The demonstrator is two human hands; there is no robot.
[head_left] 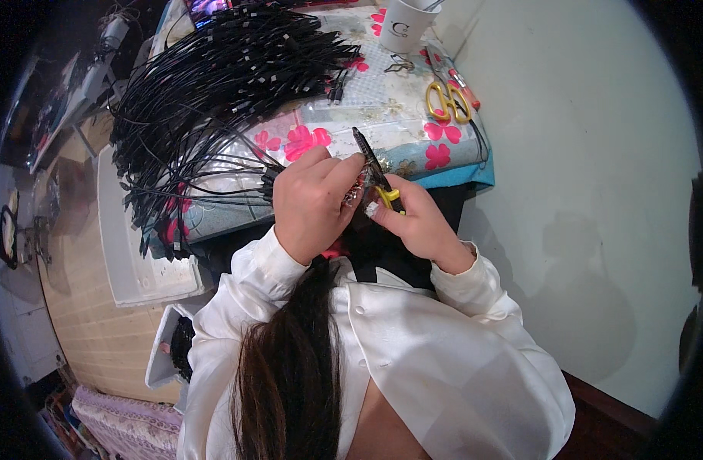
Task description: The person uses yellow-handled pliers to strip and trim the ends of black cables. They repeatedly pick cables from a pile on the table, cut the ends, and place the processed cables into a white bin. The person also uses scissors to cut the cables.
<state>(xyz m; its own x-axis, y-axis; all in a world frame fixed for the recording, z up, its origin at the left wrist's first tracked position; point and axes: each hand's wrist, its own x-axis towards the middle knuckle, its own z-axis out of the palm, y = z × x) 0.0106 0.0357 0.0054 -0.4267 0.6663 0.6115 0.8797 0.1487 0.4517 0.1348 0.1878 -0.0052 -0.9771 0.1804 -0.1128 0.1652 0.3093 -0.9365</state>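
Observation:
My left hand (pixel 311 198) is closed round a bunch of black cables (pixel 268 182), which trail off to the left. Shiny metal ends (pixel 354 192) show beside its fingers. Just to the right, my right hand (pixel 422 222) grips a black-and-yellow tool (pixel 390 201) by its handle. The tool's narrow black end points up and away, close against my left fingertips. I cannot make out its exact kind, and my fingers hide part of the handle. Both hands meet over the near edge of the table.
A large heap of black cables (pixel 244 61) covers the table's far left. Yellow-handled scissors (pixel 447 103) lie at the right on the flowered tablecloth (pixel 382 138). Behind them stands a white cup (pixel 403 27). A white tray (pixel 121 253) is at the left, below the cable ends.

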